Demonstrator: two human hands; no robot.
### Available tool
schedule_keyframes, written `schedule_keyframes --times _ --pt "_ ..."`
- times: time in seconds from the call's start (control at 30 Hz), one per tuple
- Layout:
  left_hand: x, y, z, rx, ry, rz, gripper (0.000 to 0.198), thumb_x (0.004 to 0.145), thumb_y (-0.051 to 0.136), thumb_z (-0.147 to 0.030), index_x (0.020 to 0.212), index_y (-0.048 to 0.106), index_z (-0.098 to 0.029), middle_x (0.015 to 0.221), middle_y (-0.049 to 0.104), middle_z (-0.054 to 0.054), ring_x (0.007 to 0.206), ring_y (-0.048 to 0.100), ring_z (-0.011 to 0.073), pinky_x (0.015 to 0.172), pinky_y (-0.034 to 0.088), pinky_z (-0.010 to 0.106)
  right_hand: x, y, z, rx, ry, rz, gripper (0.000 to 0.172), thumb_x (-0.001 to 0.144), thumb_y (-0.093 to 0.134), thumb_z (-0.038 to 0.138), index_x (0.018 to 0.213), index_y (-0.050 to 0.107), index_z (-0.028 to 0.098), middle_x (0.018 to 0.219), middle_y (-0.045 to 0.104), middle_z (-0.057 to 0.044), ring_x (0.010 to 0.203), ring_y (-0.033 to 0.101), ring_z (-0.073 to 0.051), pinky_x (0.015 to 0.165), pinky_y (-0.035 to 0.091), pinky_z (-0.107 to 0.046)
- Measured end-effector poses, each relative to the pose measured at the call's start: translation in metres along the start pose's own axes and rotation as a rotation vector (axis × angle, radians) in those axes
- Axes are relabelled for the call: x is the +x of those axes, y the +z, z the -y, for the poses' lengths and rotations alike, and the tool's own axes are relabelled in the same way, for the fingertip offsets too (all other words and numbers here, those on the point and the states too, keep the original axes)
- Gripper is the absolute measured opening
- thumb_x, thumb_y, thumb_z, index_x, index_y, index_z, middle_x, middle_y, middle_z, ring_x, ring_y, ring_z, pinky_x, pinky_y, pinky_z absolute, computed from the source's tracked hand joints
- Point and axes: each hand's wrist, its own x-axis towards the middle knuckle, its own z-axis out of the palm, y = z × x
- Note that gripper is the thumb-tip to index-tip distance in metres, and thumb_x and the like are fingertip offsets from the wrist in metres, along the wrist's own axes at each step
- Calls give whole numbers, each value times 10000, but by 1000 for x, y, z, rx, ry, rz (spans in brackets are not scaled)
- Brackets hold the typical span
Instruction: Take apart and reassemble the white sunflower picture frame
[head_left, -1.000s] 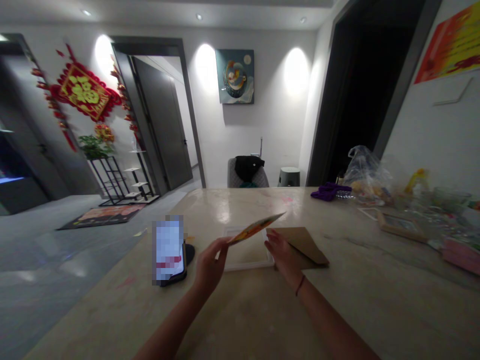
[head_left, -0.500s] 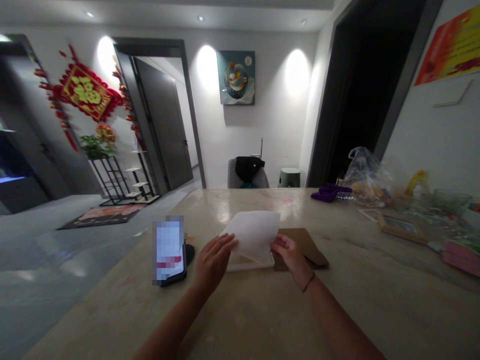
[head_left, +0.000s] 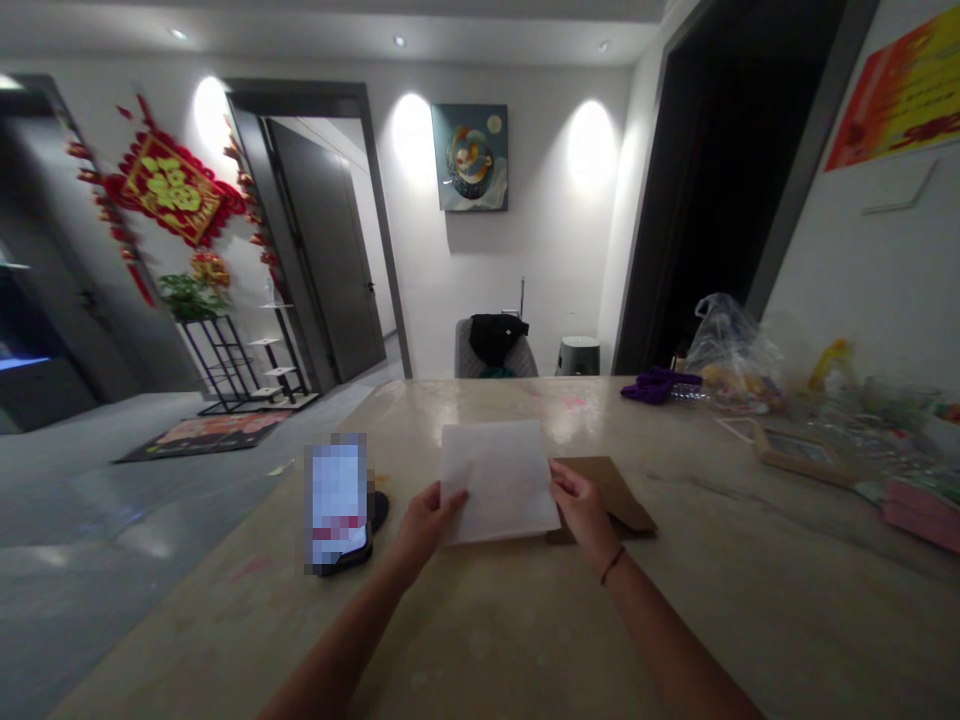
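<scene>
A white sheet of paper (head_left: 496, 475) is spread between my hands above the marble table. My left hand (head_left: 429, 522) grips its left edge, thumb on top and the other fingers hidden underneath. On the opposite side, the fingers of my right hand (head_left: 579, 500) are closed on the paper's right edge. The sheet hides what lies below it. A brown piece of card or board (head_left: 606, 490) lies beside the paper, partly covered by my right hand.
A phone (head_left: 339, 505) stands propped on a dark stand at the left. Along the right side are a purple cloth (head_left: 656, 385), a clear plastic bag (head_left: 731, 345), a wooden frame (head_left: 799, 458) and a pink object (head_left: 922, 512). A chair (head_left: 461, 350) stands beyond the far edge.
The paper has come down and squared up, covering the pale frame-like edge seen beneath it. My left hand has shifted from lying over the sheet's corner to gripping its left edge.
</scene>
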Motion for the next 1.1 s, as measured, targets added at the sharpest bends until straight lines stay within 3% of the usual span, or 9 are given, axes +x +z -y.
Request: schedule_keyframes --times 0.17,0.23,0.37,0.53,0.63,0.73,0.9,1.0,1.1 --pt "3 2 12 -26 10 -47 450 598 607 -529 797 632 -127 715 680 48 638 617 184 558 464 269 -9 4 7 -436 -258 -194 426 728 473 277 1132 530 157 978 627 -98 874 579 -213 779 459 -384" --pt "5 1 17 -37 25 -90 436 607 599 -521 789 627 -125 719 682 53 630 618 182 563 469 275 -18 9 10 -661 -448 -120 425 722 489 245 1142 525 193 1096 578 -101 1019 514 -232 889 400 -419" --pt "3 4 16 -50 15 -115 419 631 592 -490 841 618 -129 734 682 54 628 621 184 548 484 284 -33 24 10 -993 -687 213 581 697 516 128 1262 415 219 1254 481 -96 1165 407 -235 976 329 -424" --pt "-9 15 0 -97 -21 -45 401 651 585 -490 833 597 -133 581 612 -6 461 552 125 428 463 242 -34 31 6 -1153 -718 141 477 790 409 53 1210 482 266 1216 535 -81 1112 475 -230 930 372 -429" --pt "-14 18 -8 -121 -36 26 430 667 562 -510 874 581 -133 556 570 -29 432 527 103 393 450 219 -30 25 6 -1053 -686 68 466 787 406 43 1177 518 271 1200 552 -62 1106 489 -220 927 385 -414" --pt "-15 16 -13 -170 -41 84 522 720 452 -567 1003 552 -139 742 643 44 546 602 135 425 476 230 -26 19 5 -794 -590 6 433 790 379 70 1127 559 276 1161 582 -40 1080 515 -192 922 397 -382" --pt "-13 14 -10 -142 -101 117 538 766 376 -560 1032 552 -127 979 646 146 673 638 163 481 496 241 -18 23 4 -164 -112 -105 272 773 483 354 801 677 166 786 690 -62 766 630 -225 719 488 -343" --pt "-13 22 -4 -96 -191 207 500 738 441 -549 972 573 -128 1001 641 150 658 637 166 456 489 240 -19 31 9 236 77 9 280 704 560 417 805 658 175 777 685 -48 730 629 -212 647 496 -323" --pt "-12 29 5 -105 -192 245 469 689 507 -548 919 569 -144 978 647 120 678 636 169 465 486 240 -24 38 14 464 125 171 272 664 603 391 842 647 190 870 680 -47 769 627 -207 648 497 -321"
